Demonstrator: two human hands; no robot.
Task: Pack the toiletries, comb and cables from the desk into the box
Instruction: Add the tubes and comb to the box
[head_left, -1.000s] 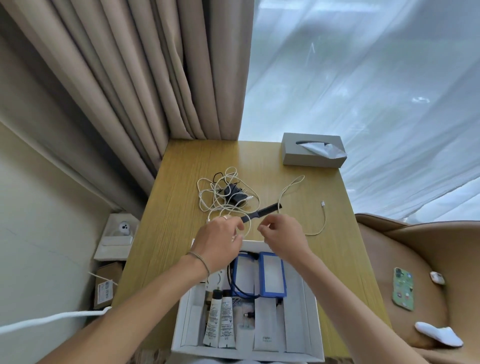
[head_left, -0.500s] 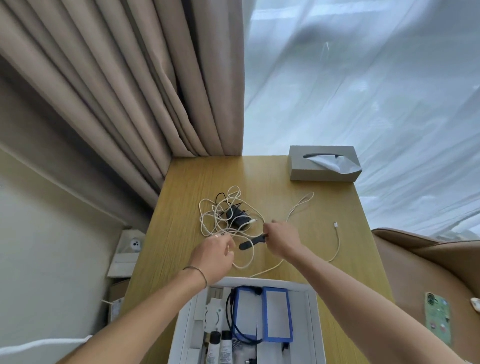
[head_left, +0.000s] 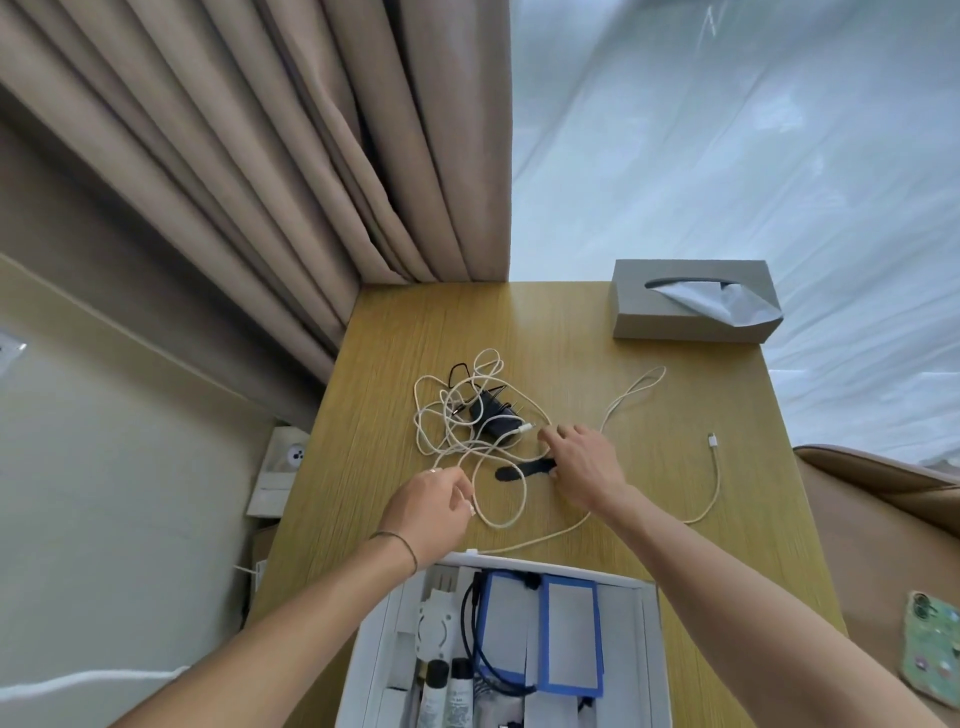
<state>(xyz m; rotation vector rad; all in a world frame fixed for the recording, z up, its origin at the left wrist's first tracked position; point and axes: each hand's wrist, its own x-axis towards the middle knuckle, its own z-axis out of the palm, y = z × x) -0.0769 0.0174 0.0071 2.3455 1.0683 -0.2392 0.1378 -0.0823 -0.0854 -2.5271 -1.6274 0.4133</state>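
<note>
Both hands are advancing from the box (head_left: 647, 613) to the surface. Right hand (head_left: 582, 465) is gripping the comb (head_left: 519, 470); left hand (head_left: 434, 506) is pinching a cable (head_left: 498, 522). Next: gather and box them.

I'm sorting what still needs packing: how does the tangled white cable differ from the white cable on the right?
The tangled white cable lies in messy loops around a black charger; the right white cable runs in one open curve. The left hand pinches the tangle; the right cable's plug end lies free. Both rest on the desk, unpacked.
</note>
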